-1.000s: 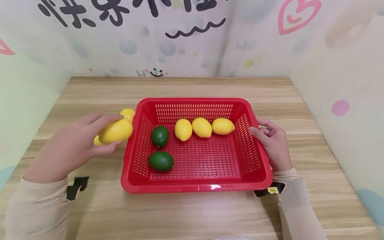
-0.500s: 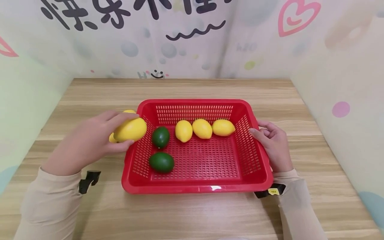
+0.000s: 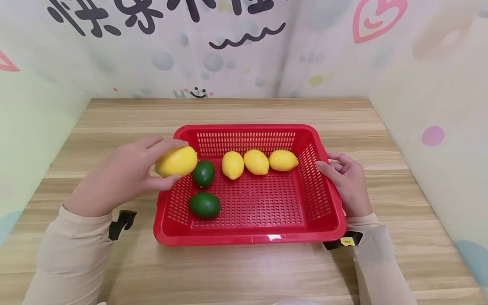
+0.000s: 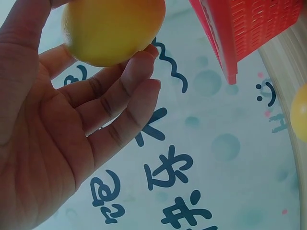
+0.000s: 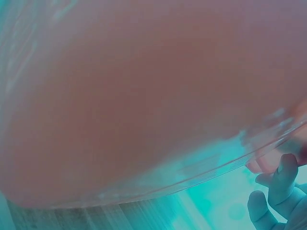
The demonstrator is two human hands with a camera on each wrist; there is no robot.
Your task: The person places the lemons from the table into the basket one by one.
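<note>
My left hand [image 3: 126, 173] grips a lemon [image 3: 177, 162] between thumb and fingers, over the left rim of the red plastic basket [image 3: 244, 238]. In the left wrist view that lemon [image 4: 112, 28] is held off the table, with the lower fingers curved beneath it. My right hand [image 3: 348, 182] holds the basket's right rim, its thumb on top and the fingers outside. Inside the basket, a row of three lemons [image 3: 256, 162] lies toward the back. Two dark green egg-shaped fruits, one behind [image 3: 203, 173] and one in front [image 3: 204, 205], lie at the left.
The basket stands on a wood-grain table [image 3: 244, 271] with printed walls behind and at both sides. Another yellow fruit [image 4: 300, 113] lies on the table outside the basket in the left wrist view. The basket's blurred side fills most of the right wrist view.
My left hand has moved right with its lemon, from beside the basket to over its left rim. My right hand and the basket have stayed in place.
</note>
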